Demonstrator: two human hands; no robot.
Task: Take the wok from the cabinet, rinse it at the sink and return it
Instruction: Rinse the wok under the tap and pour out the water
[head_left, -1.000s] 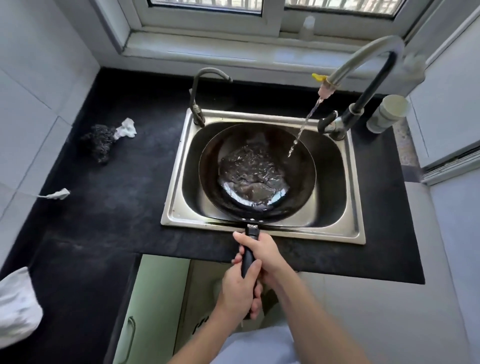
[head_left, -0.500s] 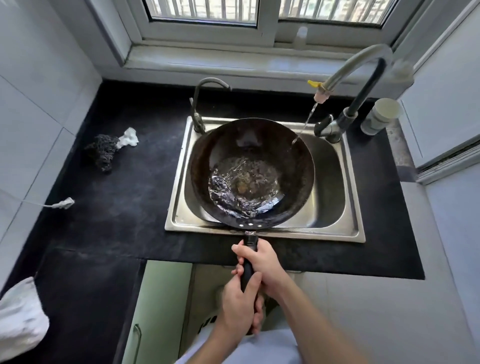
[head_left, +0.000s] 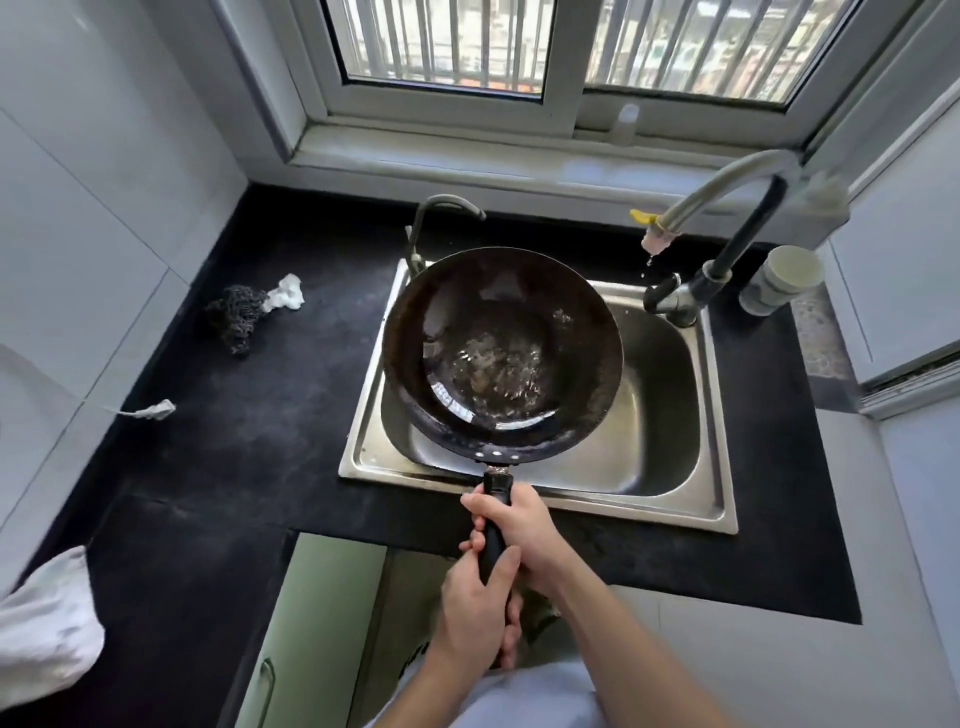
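From the head view, both hands are gripping the black handle of the wok (head_left: 501, 353), the right hand (head_left: 519, 525) wrapping it nearer the pan and the left hand (head_left: 475, 608) closing around its near end. The wok is hovering over the left part of the steel sink (head_left: 670, 395), a little water pooling in its bottom. Drops are falling from the tap (head_left: 727, 208) at the far right. A dark scourer (head_left: 236, 317) is lying on the black desk (head_left: 234, 447) to the left.
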